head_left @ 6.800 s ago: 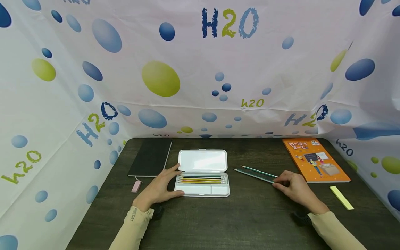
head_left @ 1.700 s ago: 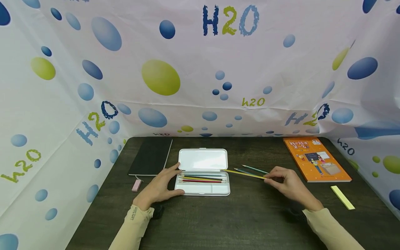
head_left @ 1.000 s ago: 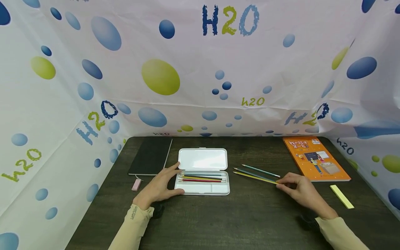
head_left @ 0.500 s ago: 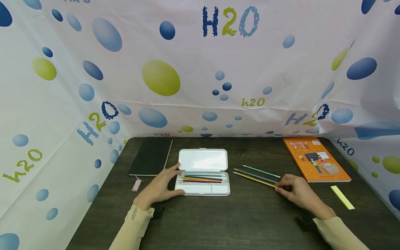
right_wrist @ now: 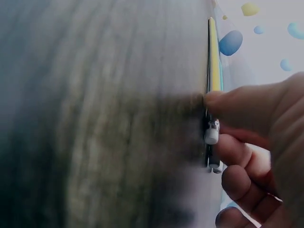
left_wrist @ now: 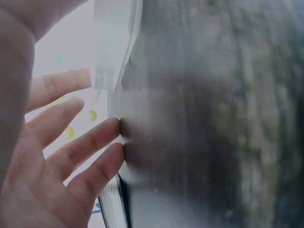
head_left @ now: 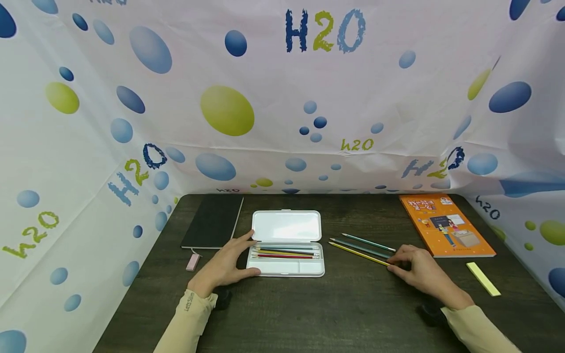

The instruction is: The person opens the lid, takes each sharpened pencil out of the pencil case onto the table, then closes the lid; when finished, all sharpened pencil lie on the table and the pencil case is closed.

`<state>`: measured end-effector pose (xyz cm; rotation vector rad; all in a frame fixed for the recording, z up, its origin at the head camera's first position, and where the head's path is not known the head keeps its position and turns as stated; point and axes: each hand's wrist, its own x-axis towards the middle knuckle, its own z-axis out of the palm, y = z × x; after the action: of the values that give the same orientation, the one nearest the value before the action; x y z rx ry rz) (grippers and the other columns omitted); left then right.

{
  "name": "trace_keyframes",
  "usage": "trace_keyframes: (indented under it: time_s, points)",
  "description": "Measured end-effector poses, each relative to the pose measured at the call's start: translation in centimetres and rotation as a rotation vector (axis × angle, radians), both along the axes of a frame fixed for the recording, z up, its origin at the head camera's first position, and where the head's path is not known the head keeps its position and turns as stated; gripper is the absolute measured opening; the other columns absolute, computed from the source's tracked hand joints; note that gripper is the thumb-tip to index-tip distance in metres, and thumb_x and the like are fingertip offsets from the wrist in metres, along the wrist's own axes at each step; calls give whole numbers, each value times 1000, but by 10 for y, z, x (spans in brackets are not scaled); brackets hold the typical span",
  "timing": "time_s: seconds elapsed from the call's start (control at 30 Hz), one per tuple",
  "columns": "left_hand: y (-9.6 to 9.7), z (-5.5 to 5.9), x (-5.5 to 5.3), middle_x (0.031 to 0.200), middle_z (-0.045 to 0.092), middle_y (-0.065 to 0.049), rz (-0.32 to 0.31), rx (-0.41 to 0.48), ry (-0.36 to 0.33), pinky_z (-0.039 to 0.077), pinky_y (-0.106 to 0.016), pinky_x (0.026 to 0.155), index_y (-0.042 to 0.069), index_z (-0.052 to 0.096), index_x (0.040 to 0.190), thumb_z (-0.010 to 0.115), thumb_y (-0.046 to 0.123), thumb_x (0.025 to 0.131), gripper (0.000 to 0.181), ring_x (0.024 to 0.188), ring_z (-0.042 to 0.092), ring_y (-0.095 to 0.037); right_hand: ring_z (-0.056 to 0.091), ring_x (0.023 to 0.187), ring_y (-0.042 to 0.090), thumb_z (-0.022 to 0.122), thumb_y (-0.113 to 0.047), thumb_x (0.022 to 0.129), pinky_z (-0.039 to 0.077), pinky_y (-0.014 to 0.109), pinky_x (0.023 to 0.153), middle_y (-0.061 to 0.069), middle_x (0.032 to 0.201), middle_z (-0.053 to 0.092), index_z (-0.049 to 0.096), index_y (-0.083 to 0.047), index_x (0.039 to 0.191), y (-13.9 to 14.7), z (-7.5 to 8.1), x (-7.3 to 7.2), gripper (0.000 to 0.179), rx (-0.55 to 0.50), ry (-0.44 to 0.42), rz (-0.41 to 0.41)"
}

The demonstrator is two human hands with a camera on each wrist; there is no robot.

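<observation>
A white pencil case (head_left: 269, 267) lies with its lid up in the middle of the table. Several pencils (head_left: 282, 252), red, yellow and dark among them, lie in its back compartment. My left hand (head_left: 222, 264) rests at the case's left side, its fingers spread and touching the edge; the case's corner also shows in the left wrist view. To the right, my right hand (head_left: 419, 269) pinches the rear end of a yellow pencil (head_left: 359, 252) against the table. Beside that pencil lie two green pencils (head_left: 370, 241). In the right wrist view my thumb presses the yellow pencil (right_wrist: 214, 61) near its white eraser.
A black notebook (head_left: 212, 223) lies back left, with a small pink eraser-like block (head_left: 192, 262) on a cord in front of it. An orange book (head_left: 448, 225) lies back right. Near it is a pale yellow strip (head_left: 483, 279). Patterned cloth (head_left: 282, 98) walls the table.
My right hand has drawn the yellow pencil out of the case to the right and laid it in front of the green pencils. My left hand has stayed at the case.
</observation>
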<state>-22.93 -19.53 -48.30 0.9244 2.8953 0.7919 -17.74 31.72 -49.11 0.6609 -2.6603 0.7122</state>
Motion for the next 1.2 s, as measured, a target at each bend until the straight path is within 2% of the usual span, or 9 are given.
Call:
trace_keyframes:
  time_s: [0.23,0.4,0.53,0.83,1.07,1.2]
  points:
    - [0,0,0,162,27,-4,1,-5,-3,35,-56,111,13,52,145,74,61,81,83,144,32,-33,52,67,0,85,-11,79,43,21,54,-18,80,59,78,-22,85,-7,4,-7,15,-37,40,20]
    - [0,0,1,162,28,-6,-2,0,7,36,-57,110,13,54,144,75,58,82,80,143,34,-34,53,68,0,83,-14,82,44,22,56,-17,81,60,77,-18,90,-21,8,-16,10,-28,27,42]
    - [0,0,1,162,29,-6,0,0,7,35,-58,110,13,54,144,76,57,82,80,143,34,-35,53,67,1,81,-18,85,45,23,56,-17,80,58,77,-13,96,-36,12,-22,13,-31,1,76]
    - [0,0,0,163,26,-3,5,-17,-14,36,-56,110,14,52,146,75,58,82,81,144,33,-32,56,70,10,79,-19,87,47,24,59,-13,83,59,76,-9,100,-69,19,-35,16,-53,-41,148]
    - [0,1,0,162,27,-4,1,-16,-7,37,-56,110,13,52,146,75,59,82,82,144,33,-33,54,68,9,80,-17,86,45,23,58,-12,81,59,76,-8,99,-97,19,-44,17,-72,-8,200]
    - [1,1,1,162,27,-5,1,-9,-4,37,-57,109,12,52,146,74,60,82,83,143,33,-33,54,69,13,78,-17,88,46,25,59,-9,82,59,76,-6,103,-115,20,-48,19,-70,-31,232]
